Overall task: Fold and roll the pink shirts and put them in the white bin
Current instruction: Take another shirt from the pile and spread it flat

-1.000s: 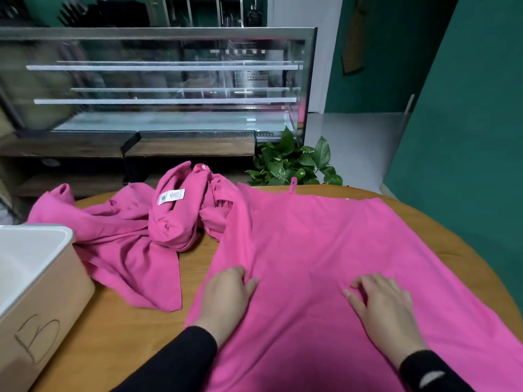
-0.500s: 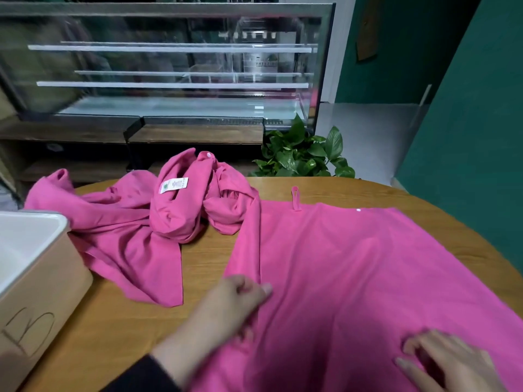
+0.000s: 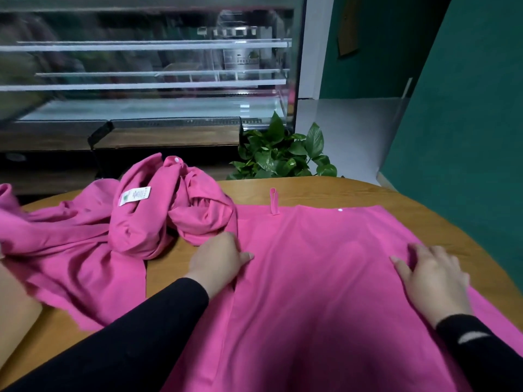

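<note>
While both hands lie flat with straight fingers, the left hand (image 3: pixel 218 260) presses the left edge of the spread pink shirt (image 3: pixel 311 278) and the right hand (image 3: pixel 430 275) presses its right part. It lies on the tabletop (image 3: pixel 441 205), running away from the person. Another crumpled shirt (image 3: pixel 119 233) sits just left, nearer the left hand.

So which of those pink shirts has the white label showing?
The crumpled shirt heaped to the left of the left hand; its label faces up. The flat shirt under both hands shows only a small loop and snap.
</note>
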Motion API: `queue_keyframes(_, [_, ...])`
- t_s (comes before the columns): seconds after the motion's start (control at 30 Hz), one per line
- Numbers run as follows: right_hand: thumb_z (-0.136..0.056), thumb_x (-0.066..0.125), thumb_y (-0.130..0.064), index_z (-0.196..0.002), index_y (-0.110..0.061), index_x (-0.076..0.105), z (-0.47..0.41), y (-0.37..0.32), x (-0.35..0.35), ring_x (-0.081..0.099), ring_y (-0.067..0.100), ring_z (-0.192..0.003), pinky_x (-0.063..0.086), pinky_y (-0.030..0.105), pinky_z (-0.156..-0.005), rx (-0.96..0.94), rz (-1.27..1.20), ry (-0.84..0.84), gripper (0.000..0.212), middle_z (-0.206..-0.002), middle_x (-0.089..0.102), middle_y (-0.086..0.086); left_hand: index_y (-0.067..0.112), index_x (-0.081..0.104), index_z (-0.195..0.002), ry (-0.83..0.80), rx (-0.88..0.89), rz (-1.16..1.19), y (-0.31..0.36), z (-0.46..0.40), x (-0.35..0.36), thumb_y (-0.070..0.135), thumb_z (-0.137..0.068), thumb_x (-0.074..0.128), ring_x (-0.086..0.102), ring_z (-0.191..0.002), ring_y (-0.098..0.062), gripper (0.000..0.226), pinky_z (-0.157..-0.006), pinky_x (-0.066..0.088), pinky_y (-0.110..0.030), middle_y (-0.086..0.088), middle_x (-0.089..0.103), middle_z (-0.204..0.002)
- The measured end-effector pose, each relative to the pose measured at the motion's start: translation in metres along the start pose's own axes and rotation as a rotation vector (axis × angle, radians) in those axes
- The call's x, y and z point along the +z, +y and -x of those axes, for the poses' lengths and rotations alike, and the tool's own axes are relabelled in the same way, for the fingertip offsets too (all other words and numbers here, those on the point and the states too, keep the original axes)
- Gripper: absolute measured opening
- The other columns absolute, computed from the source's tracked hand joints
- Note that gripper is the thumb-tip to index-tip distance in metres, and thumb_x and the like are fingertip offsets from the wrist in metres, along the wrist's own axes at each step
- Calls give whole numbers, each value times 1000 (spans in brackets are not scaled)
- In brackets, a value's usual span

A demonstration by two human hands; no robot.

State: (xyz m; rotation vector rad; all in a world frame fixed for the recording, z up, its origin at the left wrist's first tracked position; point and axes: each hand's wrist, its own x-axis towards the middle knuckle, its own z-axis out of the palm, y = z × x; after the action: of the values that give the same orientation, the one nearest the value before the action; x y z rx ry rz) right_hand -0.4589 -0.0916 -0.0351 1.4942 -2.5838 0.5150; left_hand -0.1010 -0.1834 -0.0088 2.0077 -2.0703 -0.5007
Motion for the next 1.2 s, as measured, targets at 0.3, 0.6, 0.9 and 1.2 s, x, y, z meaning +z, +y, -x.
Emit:
queue_keyframes(0.3, [-99, 48, -28, -91, -17, 62, -14, 34, -6, 58, 36, -97, 38, 46, -77, 67, 51, 11, 20, -96, 62, 12, 28, 61, -91, 70, 282, -115, 31, -5, 27, 45, -89, 66, 63, -96, -27, 18, -77, 50, -36, 1, 66, -96])
queue_keyframes(0.6, [-94, 61, -44, -96, -25, 63, -35, 41, -38, 58, 38, -100, 46, 54, -87, 11, 13, 12, 19, -102, 62, 11, 17, 64, -103, 133, 213, -219, 73, -42, 16, 62, -92, 53, 67, -95, -30, 47, -78, 53, -38, -5, 71, -97])
queue_keyframes(0.9, [-102, 56, -27, -130, -19, 63, -78, -68, -11, 58, 18, -119, 42, 31, -105, -538, -203, -313, 30, -129, 64, -3, 12, 54, -68, -184, -34, 37, 105, -92, 27, 34, -85, 74, 53, -56, -20, 34, -48, 35, -28, -3, 57, -63])
queue_keyframes(1.2, [-90, 68, -45, -152, -24, 37, -136, -92, 15, 44, 23, -137, 35, 46, -115, -527, -76, -512, 72, -147, 49, -4, 12, 59, -83, 37, -121, 935, 86, -111, 4, 20, -98, 61, 55, -67, -20, 18, -64, 44, -30, -7, 61, -75])
